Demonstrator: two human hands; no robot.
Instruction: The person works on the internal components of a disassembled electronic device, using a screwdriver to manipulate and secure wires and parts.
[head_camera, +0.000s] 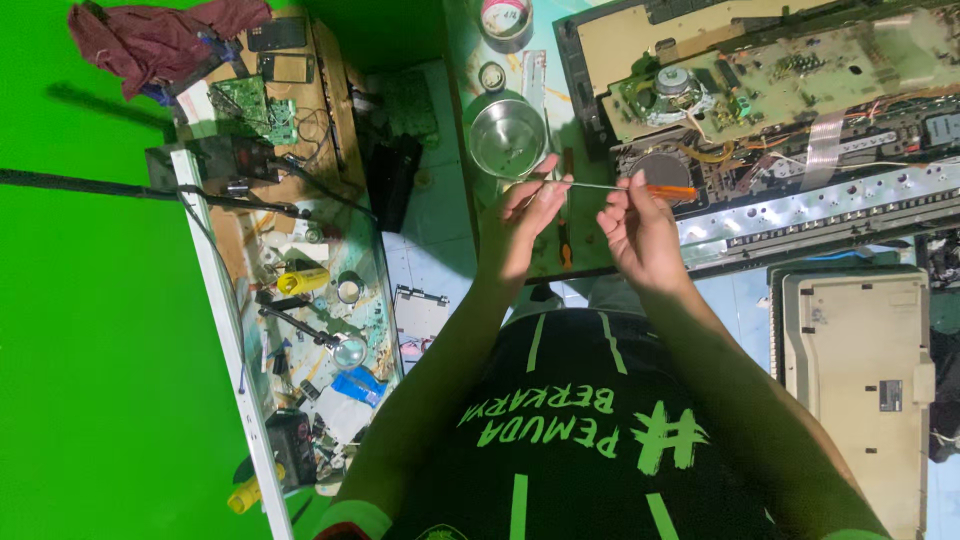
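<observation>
My right hand grips the orange handle of a thin screwdriver, which lies level in front of me. The fingertips of my left hand pinch the far end of its metal shaft. Both hands hover above the workbench, just in front of an opened electronic keyboard whose circuit boards, round speakers and wires are exposed. A small steel bowl stands just beyond my left hand.
A glass-topped shelf at the left carries several tools, tape and small parts. Circuit boards and a dark red cloth lie further back. A beige casing sits at the right. A tape roll stands behind the bowl.
</observation>
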